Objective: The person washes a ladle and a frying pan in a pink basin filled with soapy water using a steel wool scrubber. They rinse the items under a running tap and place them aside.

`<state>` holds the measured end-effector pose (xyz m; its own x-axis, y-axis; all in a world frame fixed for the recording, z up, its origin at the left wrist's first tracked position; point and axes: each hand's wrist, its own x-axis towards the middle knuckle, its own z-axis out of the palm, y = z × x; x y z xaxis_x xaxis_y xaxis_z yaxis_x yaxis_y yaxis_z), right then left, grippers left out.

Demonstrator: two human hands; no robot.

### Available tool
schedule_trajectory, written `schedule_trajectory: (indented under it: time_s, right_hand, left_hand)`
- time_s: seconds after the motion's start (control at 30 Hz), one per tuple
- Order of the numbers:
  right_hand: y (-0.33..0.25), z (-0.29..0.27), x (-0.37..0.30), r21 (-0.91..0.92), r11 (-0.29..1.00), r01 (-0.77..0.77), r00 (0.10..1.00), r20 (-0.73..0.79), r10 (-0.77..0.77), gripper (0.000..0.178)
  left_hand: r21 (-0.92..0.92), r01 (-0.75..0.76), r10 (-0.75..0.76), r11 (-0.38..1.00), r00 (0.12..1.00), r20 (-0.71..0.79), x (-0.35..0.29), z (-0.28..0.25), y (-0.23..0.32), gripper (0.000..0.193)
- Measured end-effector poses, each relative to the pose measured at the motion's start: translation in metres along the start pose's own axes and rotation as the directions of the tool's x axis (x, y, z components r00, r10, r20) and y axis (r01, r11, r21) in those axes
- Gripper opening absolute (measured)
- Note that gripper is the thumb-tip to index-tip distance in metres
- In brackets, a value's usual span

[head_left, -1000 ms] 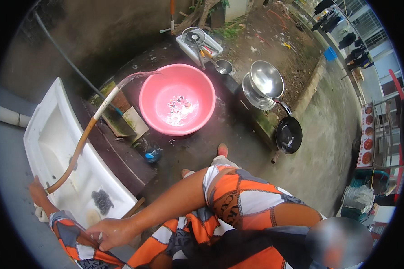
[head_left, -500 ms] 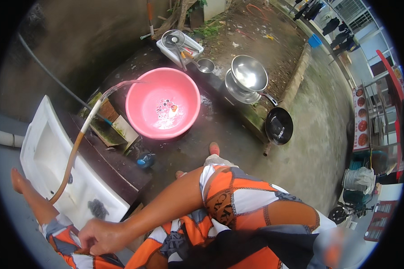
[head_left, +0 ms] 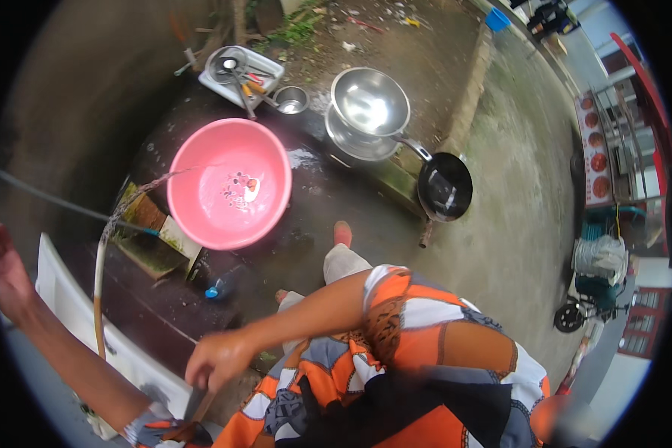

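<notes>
My left hand point(head_left: 9, 278) is raised at the far left, its fingers stretched out and holding nothing. The picture's dark rim cuts off part of it. Lower down, my right hand point(head_left: 220, 360) is closed, slightly blurred, pinching what looks like grey cloth of my left sleeve point(head_left: 157, 427). Beside my left forearm a hose point(head_left: 99, 291) rises from the white sink point(head_left: 138, 360). From its end water arcs into a large pink basin point(head_left: 194, 213) with a printed pattern on its bottom and some water inside. Neither hand touches the hose or basin.
Beyond the basin stand a white tray point(head_left: 275, 72) of utensils and a small metal pot point(head_left: 291, 100). Shiny metal bowls point(head_left: 369, 101) and a black frying pan point(head_left: 446, 187) lie right, near a concrete curb point(head_left: 470, 97). A blue-capped object point(head_left: 213, 291) is on the wet ground.
My left hand has lifted and opened out at the left. My right hand has moved right and up, drawing at the sleeve. The view has shifted, and the basin appears further left.
</notes>
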<state>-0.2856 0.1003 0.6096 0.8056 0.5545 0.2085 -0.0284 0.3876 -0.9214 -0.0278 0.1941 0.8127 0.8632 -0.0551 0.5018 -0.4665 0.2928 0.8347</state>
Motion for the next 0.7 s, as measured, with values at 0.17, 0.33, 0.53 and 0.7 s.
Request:
schedule_trajectory:
  time_s: [0.17, 0.33, 0.53, 0.7]
  right_hand:
    - [0.071, -0.178, -0.220, -0.165, 0.878, -0.449, 0.400, -0.916, 0.032, 0.023]
    - [0.159, -0.245, -0.500, 0.410, 0.879, -0.242, -0.646, -0.744, 0.169, 0.021]
    - [0.277, -0.169, -0.712, 0.785, 0.617, -0.056, -0.921, -0.279, 0.271, 0.063]
    - [0.326, -0.160, -0.750, 0.830, 0.557, 0.007, -0.904, -0.233, 0.359, 0.085]
  left_hand:
    - [0.173, 0.348, -0.386, 0.921, 0.771, 0.507, -0.145, 0.169, -0.135, 0.039]
    - [0.547, 0.655, -0.852, 0.521, 0.364, 0.375, -0.290, 0.244, -0.255, 0.034]
    - [0.797, 0.559, -0.969, 0.228, 0.049, 0.243, -0.399, 0.294, -0.348, 0.030]
    - [0.856, 0.511, -0.992, 0.074, -0.053, 0.118, -0.435, 0.300, -0.389, 0.030]
